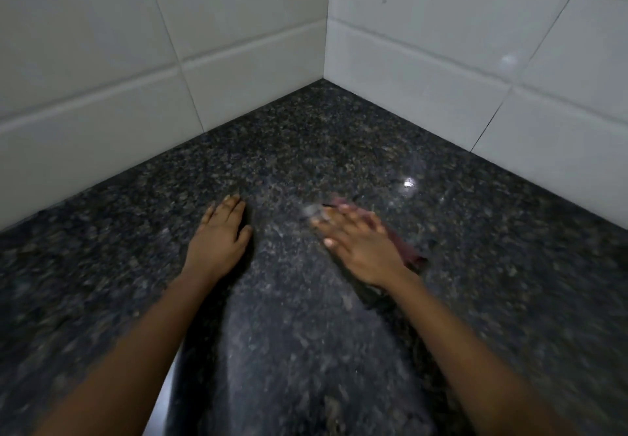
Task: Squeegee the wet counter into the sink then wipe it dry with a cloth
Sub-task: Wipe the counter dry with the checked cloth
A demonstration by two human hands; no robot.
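**Cloth on bench corner: drying step in hand**

Cloth (407, 252): reddish, lying flat on the dark speckled bench (306, 136), right of centre and well short of the corner where the two white tiled walls (102, 61) meet. Only its edges show, past the fingertips and beside the wrist; the rest is under the palm.

Right hand (360, 248): fingers spread and roughly straight, pressing down on the cloth rather than gripping it. Hand and cloth are both blurred, so finer finger detail cannot be read.

Left hand (217, 241): flat on the bare bench, fingers straight and close together, holding nothing. It is apart from the right hand and looks like a brace.

Squeegee and sink: neither is in view.

Bench surface: glossy, with one bright glint (408, 183) beyond the cloth. I cannot tell film of water from polish.

Judgement on step: cloth under the palm and no squeegee in sight point to the second half of the task, wiping dry. How much of the bench is already done cannot be judged.

Next move calls for: even downward pressure through the flat palm, overlapping strokes, and reaching into the strip along the wall joints and the corner itself, where water would collect. The left hand must shift so the patch beneath it gets wiped too.
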